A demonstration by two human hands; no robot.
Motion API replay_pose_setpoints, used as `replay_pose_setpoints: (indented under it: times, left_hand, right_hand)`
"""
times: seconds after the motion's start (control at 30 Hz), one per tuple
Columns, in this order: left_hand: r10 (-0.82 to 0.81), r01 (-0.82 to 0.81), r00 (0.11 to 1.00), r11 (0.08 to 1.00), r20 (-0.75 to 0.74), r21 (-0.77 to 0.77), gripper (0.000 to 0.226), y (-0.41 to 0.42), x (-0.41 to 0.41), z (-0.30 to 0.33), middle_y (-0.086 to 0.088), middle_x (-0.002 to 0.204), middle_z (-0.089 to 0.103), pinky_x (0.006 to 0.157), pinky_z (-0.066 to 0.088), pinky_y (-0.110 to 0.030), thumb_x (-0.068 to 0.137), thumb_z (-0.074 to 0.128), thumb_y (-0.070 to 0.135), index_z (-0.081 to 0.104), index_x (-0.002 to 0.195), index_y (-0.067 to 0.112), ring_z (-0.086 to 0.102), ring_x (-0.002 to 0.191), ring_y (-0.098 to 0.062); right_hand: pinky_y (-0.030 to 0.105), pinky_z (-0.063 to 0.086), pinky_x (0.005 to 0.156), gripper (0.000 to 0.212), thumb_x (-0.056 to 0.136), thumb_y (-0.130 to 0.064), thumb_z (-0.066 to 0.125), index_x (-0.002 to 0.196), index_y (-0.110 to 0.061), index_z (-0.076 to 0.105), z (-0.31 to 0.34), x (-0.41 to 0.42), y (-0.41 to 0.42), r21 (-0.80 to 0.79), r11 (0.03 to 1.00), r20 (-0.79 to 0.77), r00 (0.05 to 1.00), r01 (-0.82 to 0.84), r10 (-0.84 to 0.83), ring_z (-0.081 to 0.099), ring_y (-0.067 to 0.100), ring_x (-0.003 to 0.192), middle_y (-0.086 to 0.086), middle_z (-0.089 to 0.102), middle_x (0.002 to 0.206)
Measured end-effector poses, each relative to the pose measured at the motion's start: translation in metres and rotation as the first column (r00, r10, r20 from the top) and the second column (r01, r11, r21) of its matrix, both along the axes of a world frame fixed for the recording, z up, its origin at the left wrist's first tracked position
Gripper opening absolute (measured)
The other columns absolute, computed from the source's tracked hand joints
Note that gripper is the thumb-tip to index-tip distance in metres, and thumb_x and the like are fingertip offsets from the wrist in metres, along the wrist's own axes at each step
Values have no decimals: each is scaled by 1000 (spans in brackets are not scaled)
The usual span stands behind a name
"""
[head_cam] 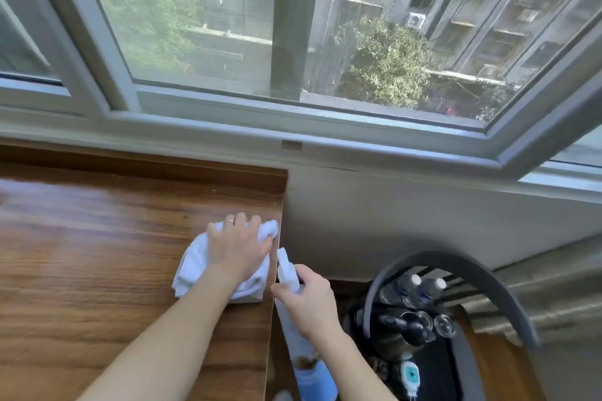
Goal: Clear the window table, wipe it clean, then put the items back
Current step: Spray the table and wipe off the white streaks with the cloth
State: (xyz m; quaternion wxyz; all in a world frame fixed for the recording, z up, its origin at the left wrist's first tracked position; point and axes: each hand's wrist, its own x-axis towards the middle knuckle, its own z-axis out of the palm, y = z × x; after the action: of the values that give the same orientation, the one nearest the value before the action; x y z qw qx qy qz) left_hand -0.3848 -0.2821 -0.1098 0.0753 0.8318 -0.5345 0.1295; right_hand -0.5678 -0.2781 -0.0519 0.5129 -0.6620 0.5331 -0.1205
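A brown wooden window table (97, 254) fills the left half of the view, its surface bare and shiny. My left hand (239, 246) presses flat on a white cloth (195, 270) near the table's right edge. My right hand (311, 299) grips a spray bottle (288, 268) with a white head and a blue lower body, held just past the table's right edge with its nozzle pointing up toward the cloth.
A dark round tray with an arched handle (456, 273) sits low at the right, holding water bottles (412, 285), glasses (444, 325) and a dark kettle (404, 329). The window frame (293, 120) runs along the table's far side. A grey wall lies to the right.
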Motion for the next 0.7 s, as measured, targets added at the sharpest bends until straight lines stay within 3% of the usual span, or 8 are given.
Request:
replay_pose_setpoints:
  times: [0.13, 0.2, 0.37, 0.53, 0.7]
  left_hand:
    - [17, -17, 1000, 1000, 19, 26, 41, -29, 19, -2, -8, 70, 56, 62, 36, -40, 78, 42, 49, 64, 77, 13, 54, 65, -29]
    - [21, -23, 999, 999, 26, 47, 39, -43, 27, -3, -9, 72, 57, 63, 37, -41, 77, 50, 48, 64, 78, 12, 54, 66, -30]
    - [36, -36, 999, 994, -6, 103, 34, -60, 36, -1, -10, 78, 60, 69, 40, -46, 80, 63, 46, 65, 84, 13, 56, 73, -31]
    - [29, -29, 999, 999, 28, 13, 37, -45, 26, 5, -7, 66, 52, 61, 34, -39, 79, 40, 45, 59, 73, 14, 50, 62, -29]
    - [1, -1, 1000, 1000, 11, 5, 35, -4, 7, 2, -5, 66, 52, 63, 33, -39, 77, 42, 48, 55, 71, 16, 51, 65, -29]
  right_hand:
    - [29, 49, 68, 41, 64, -50, 61, 91, -19, 66, -2, 5, -12, -11, 1000, -31, 999, -24, 24, 57, 14, 71, -1, 69, 85]
    - [32, 52, 73, 39, 67, -48, 63, 95, -20, 67, -3, 6, -18, -22, 999, -25, 999, -29, 28, 61, 16, 78, -2, 70, 87]
    - [30, 50, 70, 33, 71, -44, 65, 92, -18, 65, -5, 7, -21, -61, 998, -3, 1000, -31, 31, 59, 18, 77, -2, 69, 84]
    - [33, 52, 70, 40, 67, -53, 59, 90, -21, 66, -5, 10, -17, -53, 998, -12, 999, -32, 32, 61, 16, 76, -3, 69, 83]
    - [26, 41, 61, 31, 70, -48, 63, 78, -18, 59, -5, 15, -15, -36, 999, 6, 1000, -22, 22, 47, 7, 63, 0, 63, 75]
